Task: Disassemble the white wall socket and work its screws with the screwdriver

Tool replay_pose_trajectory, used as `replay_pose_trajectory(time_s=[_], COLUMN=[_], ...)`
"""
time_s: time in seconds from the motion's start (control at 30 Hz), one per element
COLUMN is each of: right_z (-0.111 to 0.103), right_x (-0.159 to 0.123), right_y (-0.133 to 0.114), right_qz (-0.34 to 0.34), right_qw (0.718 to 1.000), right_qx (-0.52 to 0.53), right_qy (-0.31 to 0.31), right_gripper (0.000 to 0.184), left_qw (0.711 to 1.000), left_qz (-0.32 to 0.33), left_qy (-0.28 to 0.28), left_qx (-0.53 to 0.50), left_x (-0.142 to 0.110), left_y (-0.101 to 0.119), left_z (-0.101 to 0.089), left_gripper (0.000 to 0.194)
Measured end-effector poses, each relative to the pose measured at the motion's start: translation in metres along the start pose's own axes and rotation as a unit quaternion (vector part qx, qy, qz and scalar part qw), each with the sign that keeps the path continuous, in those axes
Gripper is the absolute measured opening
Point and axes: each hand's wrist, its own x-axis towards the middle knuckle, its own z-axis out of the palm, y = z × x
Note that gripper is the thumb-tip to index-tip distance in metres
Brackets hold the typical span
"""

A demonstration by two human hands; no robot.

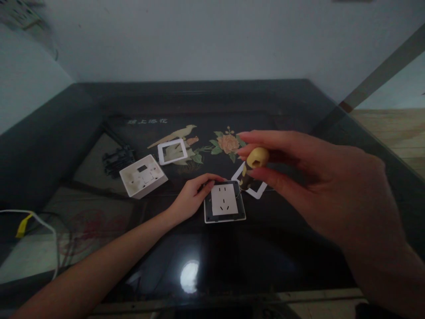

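Note:
A wall socket (pixel 224 200) with a white slotted face and a dark surround lies face up on the glass tabletop. My left hand (pixel 195 191) grips its upper left corner, the index finger along the far edge and the thumb on the near side. Above the socket's right side, my right hand (pixel 318 177) holds a screwdriver (pixel 258 157) by its yellow and dark handle, between thumb and fingers. The shaft slants down, its tip at the right edge of the socket. Partly behind the screwdriver and fingers lies a white frame (pixel 257 194).
Left of the socket stands a white mounting box (pixel 143 176), open side up. Another white frame (pixel 172 151) lies behind it. Dark small parts (pixel 117 159) sit at the left. A white cable (pixel 49 226) with a yellow tag (pixel 24 225) runs at the far left.

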Motion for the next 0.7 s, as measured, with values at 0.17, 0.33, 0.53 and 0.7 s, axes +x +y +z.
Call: replay_pose_trajectory(time_s=[0.17,0.33,0.53,0.7], right_z=[0.0,0.011,-0.002,0.004], right_x=[-0.001,-0.002,-0.001,-0.001], right_y=[0.002,-0.001,0.004,0.006], right_qz=[-0.048,-0.059,-0.026,-0.039], right_qw=[0.998,0.996,0.999,0.999], right_qx=[0.03,-0.043,0.01,-0.026], right_qy=[-0.039,0.059,-0.041,-0.01], right_gripper=[0.024,0.013,0.034,0.02], left_qw=[1.0,1.0,1.0,1.0], left_qz=[0.003,0.003,-0.004,0.006], left_qy=[0.004,0.002,-0.003,-0.004], left_qx=[0.003,0.002,0.0,-0.001], left_x=[0.0,-0.001,-0.001,0.0], left_y=[0.002,-0.002,0.001,0.0], left_z=[0.0,0.0,0.001,0.0], left_gripper=[0.025,0.025,0.025,0.025])
